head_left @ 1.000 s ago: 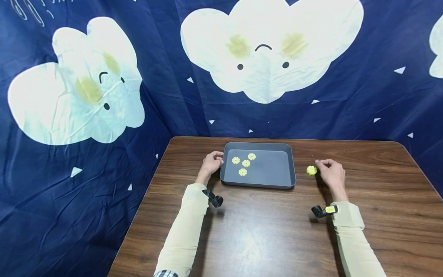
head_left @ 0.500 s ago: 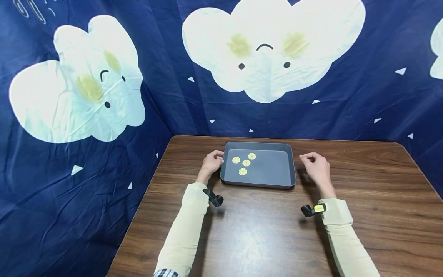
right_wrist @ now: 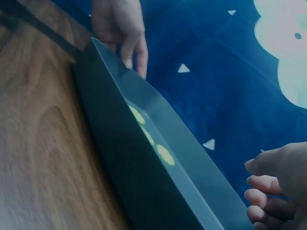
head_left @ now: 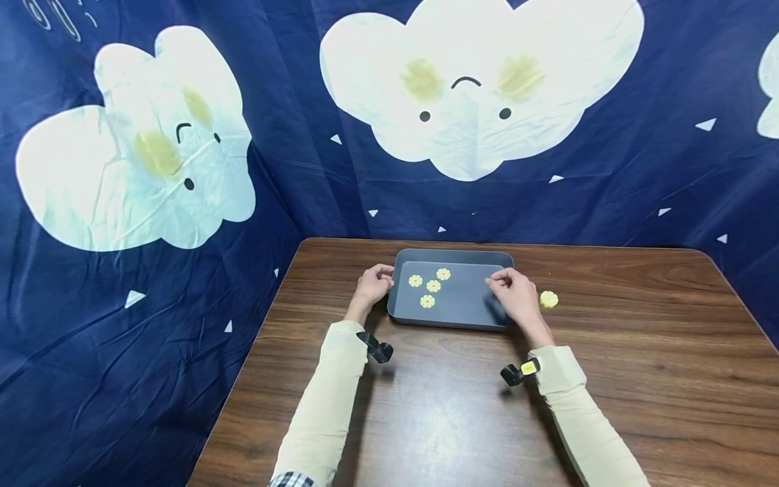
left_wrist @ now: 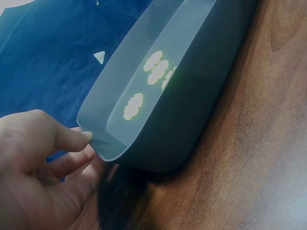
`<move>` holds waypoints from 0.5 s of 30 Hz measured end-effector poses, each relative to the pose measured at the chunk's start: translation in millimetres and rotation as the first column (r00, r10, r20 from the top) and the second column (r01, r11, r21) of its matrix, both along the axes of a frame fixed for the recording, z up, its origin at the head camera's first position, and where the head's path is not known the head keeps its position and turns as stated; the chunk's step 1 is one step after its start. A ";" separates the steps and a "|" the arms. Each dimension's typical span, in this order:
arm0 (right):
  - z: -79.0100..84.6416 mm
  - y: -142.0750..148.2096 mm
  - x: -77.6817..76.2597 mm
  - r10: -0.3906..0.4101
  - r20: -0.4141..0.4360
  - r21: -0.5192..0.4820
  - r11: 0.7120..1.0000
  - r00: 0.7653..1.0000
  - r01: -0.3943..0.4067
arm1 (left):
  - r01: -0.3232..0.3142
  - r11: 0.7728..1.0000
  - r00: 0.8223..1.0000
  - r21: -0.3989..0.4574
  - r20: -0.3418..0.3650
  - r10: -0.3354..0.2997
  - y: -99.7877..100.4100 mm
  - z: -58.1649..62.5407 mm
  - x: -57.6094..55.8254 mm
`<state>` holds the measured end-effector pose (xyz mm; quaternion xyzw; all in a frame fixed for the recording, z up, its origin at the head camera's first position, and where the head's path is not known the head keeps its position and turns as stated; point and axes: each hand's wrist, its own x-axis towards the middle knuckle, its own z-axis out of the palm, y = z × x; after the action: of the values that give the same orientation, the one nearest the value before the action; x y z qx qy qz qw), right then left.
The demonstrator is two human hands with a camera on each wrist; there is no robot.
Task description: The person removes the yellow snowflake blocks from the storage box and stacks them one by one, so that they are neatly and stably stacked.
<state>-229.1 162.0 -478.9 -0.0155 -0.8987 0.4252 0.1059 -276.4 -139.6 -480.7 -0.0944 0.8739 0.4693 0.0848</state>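
We take the centre of the gray tray [head_left: 481, 304] as the clock centre, with 12 o'clock at the edge farthest from the person. The tray rests on the wood-grain table [head_left: 450, 412]. The left hand [head_left: 370, 285] is at 9 o'clock. It grips the rim: in the left wrist view we see the thumb against the inside of the wall and the other fingers outside.

The right hand [head_left: 516, 297] is above the 3 o'clock part of the tray. Its fingers are bent, with the thumb close to the index finger; we cannot tell whether a thin item is pinched between them.

Inside the tray we count four flower-shaped yellow pieces: the upper piece [head_left: 443, 274] at 11 o'clock, the middle piece [head_left: 433, 286] just beside it toward 9 o'clock, the outer piece [head_left: 415, 281] between 9 and 10, and the lower piece [head_left: 427, 302] at 8. Outside the tray, at 3 o'clock and just beyond the right hand, a scalloped yellow item [head_left: 549, 299] lies on the table.

We note a black wrist camera at each cuff, the left camera [head_left: 382, 352] and the right camera [head_left: 512, 375]. A blue backdrop [head_left: 286, 101] printed with white clouds stands at 12 o'clock.
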 end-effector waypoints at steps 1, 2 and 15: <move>-0.5 -3.4 -0.1 0.007 0.007 0.000 1.000 1.000 -0.007 | -0.001 1.000 1.000 0.001 0.001 0.001 -0.1 0.0 0.1; -0.9 -6.8 -0.1 0.014 0.012 -0.005 1.000 1.000 -0.014 | -0.001 1.000 1.000 0.004 0.003 0.001 -0.2 0.1 0.2; -14.7 -48.9 -6.7 0.100 0.035 -0.003 0.995 0.994 -0.100 | 0.002 1.000 1.000 0.010 0.003 -0.002 0.5 1.2 1.4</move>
<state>-235.8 113.1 -493.6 0.0221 -0.8998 0.4303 0.0686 -275.1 -139.0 -479.5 -0.0938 0.8715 0.4734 0.0870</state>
